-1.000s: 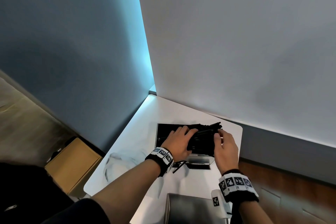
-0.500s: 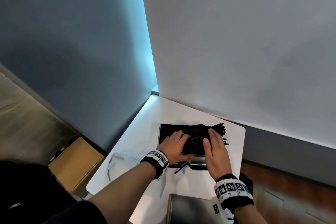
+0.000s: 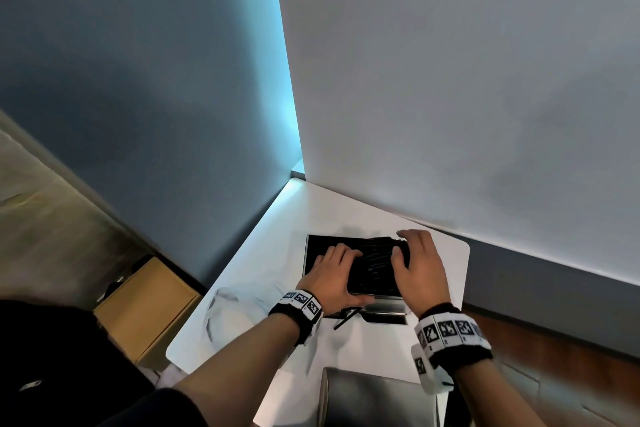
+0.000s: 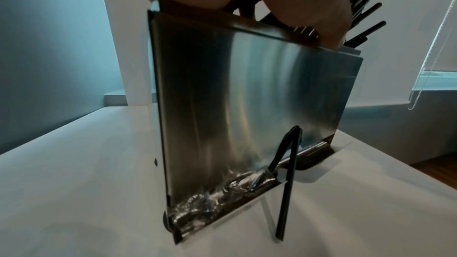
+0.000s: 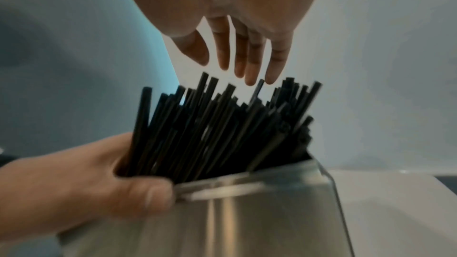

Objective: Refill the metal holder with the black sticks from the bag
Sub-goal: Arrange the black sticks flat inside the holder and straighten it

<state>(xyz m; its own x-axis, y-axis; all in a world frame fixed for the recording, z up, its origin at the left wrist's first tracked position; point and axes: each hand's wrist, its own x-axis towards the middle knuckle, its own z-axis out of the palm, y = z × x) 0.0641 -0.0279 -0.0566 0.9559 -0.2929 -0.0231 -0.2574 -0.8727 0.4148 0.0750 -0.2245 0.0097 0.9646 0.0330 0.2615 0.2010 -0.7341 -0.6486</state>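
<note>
The metal holder point(image 3: 382, 308) stands on the white table point(image 3: 346, 204), packed with black sticks point(image 3: 374, 263). My left hand point(image 3: 337, 260) lies over its left part. In the right wrist view its thumb point(image 5: 153, 192) presses the steel front wall point(image 5: 247, 212) while its fingers reach in behind the sticks point(image 5: 222, 124). My right hand point(image 3: 407, 250) hovers over the right end with straight, spread fingers point(image 5: 249, 62), whose tips just touch the stick tops. One loose black stick point(image 4: 287, 183) leans against the holder's front point(image 4: 247, 95).
A crumpled clear bag point(image 3: 242, 308) lies on the table left of the holder. Crinkled clear plastic point(image 4: 210, 202) fills the holder's bottom slot. Walls close in behind. A cardboard box point(image 3: 145, 305) sits on the floor at left, a dark grey object point(image 3: 374, 399) at the near edge.
My right hand went from holding the sticks to pressing flat on them, and now hangs over their right end. The sticks that stuck out to the right are drawn in.
</note>
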